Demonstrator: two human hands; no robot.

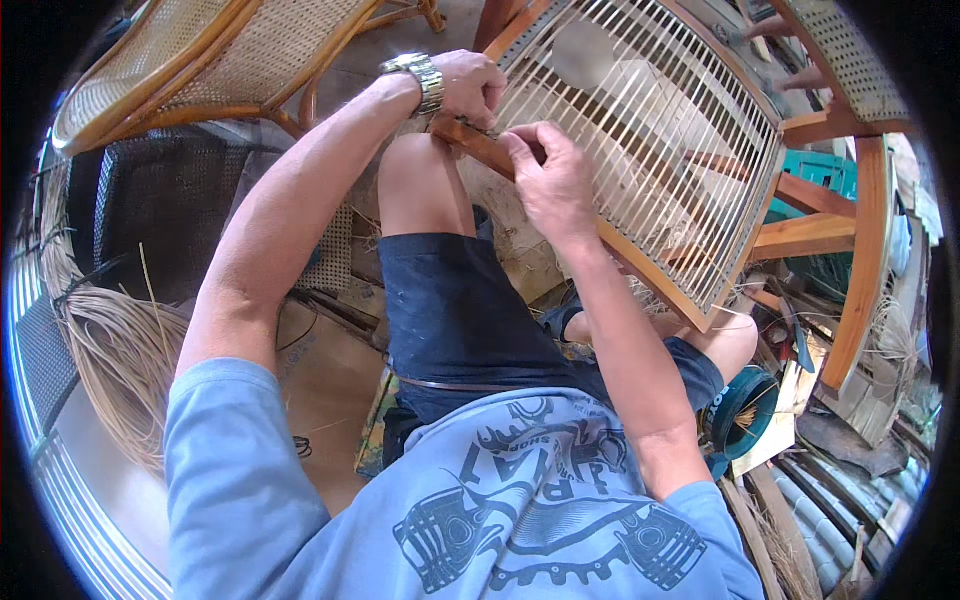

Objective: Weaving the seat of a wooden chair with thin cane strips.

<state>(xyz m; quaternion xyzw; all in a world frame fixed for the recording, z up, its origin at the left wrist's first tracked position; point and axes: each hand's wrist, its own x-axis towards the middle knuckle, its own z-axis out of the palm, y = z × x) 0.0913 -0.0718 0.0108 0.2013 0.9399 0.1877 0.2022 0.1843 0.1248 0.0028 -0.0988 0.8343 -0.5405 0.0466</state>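
A wooden chair seat frame (625,262) strung with parallel pale cane strands (655,150) leans across my knees at the upper middle. My left hand (470,92), with a steel watch on the wrist, is closed at the frame's near-left corner, its fingers curled down by the rail. Just right of it, along the same rail, my right hand (550,185) is closed in a pinch, thumb and forefinger close against the wood. What either set of fingertips holds is too small or hidden to make out.
A rattan lounge chair (190,70) fills the upper left, above a bundle of cane (120,370). At right are wooden chair legs (855,260), a green crate (815,170), a dark bucket (740,410) and scrap strips. What may be another person's fingers (800,80) show top right.
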